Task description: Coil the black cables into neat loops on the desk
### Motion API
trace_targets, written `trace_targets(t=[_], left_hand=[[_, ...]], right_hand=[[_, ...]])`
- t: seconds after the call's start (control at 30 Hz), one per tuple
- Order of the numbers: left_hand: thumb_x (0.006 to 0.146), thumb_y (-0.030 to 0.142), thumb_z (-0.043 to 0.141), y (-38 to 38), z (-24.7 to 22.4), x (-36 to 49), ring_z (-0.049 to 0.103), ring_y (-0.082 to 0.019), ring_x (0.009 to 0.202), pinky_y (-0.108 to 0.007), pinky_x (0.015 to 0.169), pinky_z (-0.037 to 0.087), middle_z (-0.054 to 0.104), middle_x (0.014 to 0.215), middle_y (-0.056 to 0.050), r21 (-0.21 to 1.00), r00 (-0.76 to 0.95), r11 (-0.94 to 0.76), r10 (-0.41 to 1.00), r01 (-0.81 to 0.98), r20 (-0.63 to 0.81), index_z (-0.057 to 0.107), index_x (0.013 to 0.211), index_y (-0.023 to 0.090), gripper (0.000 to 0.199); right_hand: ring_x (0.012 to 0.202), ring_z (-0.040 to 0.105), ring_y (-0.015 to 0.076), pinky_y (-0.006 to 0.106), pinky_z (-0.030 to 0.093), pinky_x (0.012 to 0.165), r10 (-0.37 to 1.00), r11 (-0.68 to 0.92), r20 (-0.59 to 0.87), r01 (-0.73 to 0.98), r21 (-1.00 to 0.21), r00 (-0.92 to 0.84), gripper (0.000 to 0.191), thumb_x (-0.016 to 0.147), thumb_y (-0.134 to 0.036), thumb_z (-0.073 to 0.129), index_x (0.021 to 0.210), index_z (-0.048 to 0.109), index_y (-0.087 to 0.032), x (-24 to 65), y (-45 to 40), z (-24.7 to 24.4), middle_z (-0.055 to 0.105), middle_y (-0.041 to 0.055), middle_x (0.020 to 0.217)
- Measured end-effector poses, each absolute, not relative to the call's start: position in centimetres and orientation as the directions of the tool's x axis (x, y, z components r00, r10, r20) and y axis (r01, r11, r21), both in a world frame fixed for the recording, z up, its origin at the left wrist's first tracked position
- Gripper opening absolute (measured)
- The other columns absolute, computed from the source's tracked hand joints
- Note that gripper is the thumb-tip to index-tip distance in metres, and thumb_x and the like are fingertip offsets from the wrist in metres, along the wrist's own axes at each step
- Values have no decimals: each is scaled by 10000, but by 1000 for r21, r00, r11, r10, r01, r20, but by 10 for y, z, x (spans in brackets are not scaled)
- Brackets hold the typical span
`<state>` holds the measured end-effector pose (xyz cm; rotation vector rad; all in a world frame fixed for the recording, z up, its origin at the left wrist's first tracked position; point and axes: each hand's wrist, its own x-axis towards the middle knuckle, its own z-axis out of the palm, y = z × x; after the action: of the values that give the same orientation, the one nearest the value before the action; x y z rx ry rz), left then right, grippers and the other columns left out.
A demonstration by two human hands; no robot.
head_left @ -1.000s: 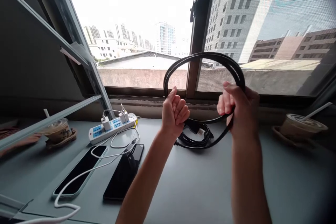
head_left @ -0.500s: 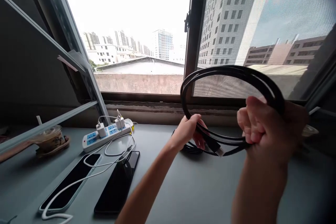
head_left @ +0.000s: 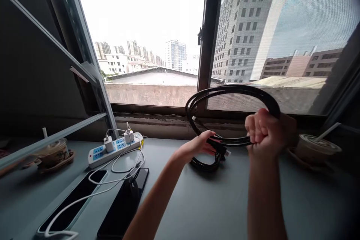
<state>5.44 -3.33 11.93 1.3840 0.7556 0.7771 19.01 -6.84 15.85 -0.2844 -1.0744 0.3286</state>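
A black cable (head_left: 233,89) is wound into wide loops and held up above the table. My right hand (head_left: 263,129) is closed in a fist around the right side of the coil. On its lower left part, my left hand (head_left: 201,143) has the thumb over the strands and the fingers underneath. A plug with a light metal end (head_left: 227,153) sticks out beside the left fingers. Below, a second black cable coil (head_left: 206,166) lies on the table, partly hidden by the left hand.
On the left stand a white power strip (head_left: 95,161) with chargers and a white cable (head_left: 84,196), beside two phones, one black (head_left: 119,210), one in a pale case (head_left: 71,202). Lidded cups stand at far left (head_left: 54,153) and right (head_left: 316,150). A window (head_left: 204,56) lies behind.
The looped cable and my right hand have moved left and somewhat away from me. My left hand keeps its hold. The right-hand cup now shows more fully.
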Motion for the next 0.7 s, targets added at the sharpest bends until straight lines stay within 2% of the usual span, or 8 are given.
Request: trace_targets(t=[0.1, 0.17, 0.3, 0.4, 0.47, 0.57, 0.63, 0.7], left_hand=[[833, 375, 492, -24, 117, 54, 625, -163, 890, -229, 720, 456, 670, 1003, -76, 979, 484, -30, 866, -200, 125, 562, 862, 169, 220], [852, 435, 475, -18, 117, 52, 638, -177, 882, -240, 698, 458, 680, 963, -86, 940, 470, -38, 859, -338, 203, 475, 812, 179, 259], [843, 506, 483, -11, 122, 45, 668, -192, 787, -236, 639, 462, 639, 675, -16, 868, 309, -167, 889, -468, 337, 402, 769, 188, 337], [816, 523, 523, -11, 130, 34, 654, -155, 614, -215, 607, 465, 400, 452, 82, 832, 169, -330, 882, -447, 441, 417, 727, 179, 371], [813, 523, 528, -14, 136, 25, 584, -115, 447, -211, 551, 467, 293, 412, 108, 835, 132, -392, 873, -385, 470, 432, 715, 174, 374], [799, 505, 557, -22, 145, 11, 397, -60, 280, -191, 398, 409, 294, 390, 117, 862, 128, -422, 874, -280, 469, 468, 732, 167, 356], [781, 490, 589, -28, 150, 3, 275, -25, 253, -158, 319, 318, 305, 382, 116, 886, 157, -394, 886, -243, 437, 493, 736, 159, 348], [768, 482, 611, -33, 155, -3, 203, -7, 260, -134, 280, 228, 304, 377, 115, 910, 220, -339, 894, -237, 391, 516, 745, 151, 345]], right_hand=[[243, 188, 18, 225, 107, 322, 521, 854, 708, -284, -437, 477, 472, 679, -216, 634, 377, 273, -171, 187, -49, 157, 223, -75, 286], [249, 192, 14, 207, 127, 319, 614, 789, 636, -364, -495, 467, 463, 674, -235, 639, 397, 275, -171, 181, -39, 156, 232, -83, 294], [274, 231, 17, 176, 167, 310, 759, 651, 508, -445, -615, 408, 429, 686, -290, 648, 448, 311, -173, 169, -30, 155, 275, -89, 323], [304, 304, 28, 164, 241, 310, 802, 595, 455, -439, -674, 387, 360, 677, -334, 656, 508, 382, -173, 165, -27, 154, 343, -85, 379], [310, 344, 37, 167, 267, 297, 798, 596, 467, -377, -709, 382, 303, 679, -370, 660, 580, 457, -170, 165, -25, 153, 408, -76, 428], [284, 344, 35, 169, 234, 253, 748, 639, 556, -167, -751, 363, 298, 700, -423, 664, 829, 573, -170, 167, -24, 151, 523, -57, 543], [301, 370, 35, 172, 264, 251, 691, 679, 640, 4, -735, 336, 450, 692, -415, 691, 1068, 561, -203, 167, -22, 148, 588, -32, 683], [363, 414, 34, 176, 339, 294, 626, 717, 719, 140, -683, 301, 584, 671, -383, 724, 1199, 515, -248, 166, -21, 146, 609, 1, 856]])
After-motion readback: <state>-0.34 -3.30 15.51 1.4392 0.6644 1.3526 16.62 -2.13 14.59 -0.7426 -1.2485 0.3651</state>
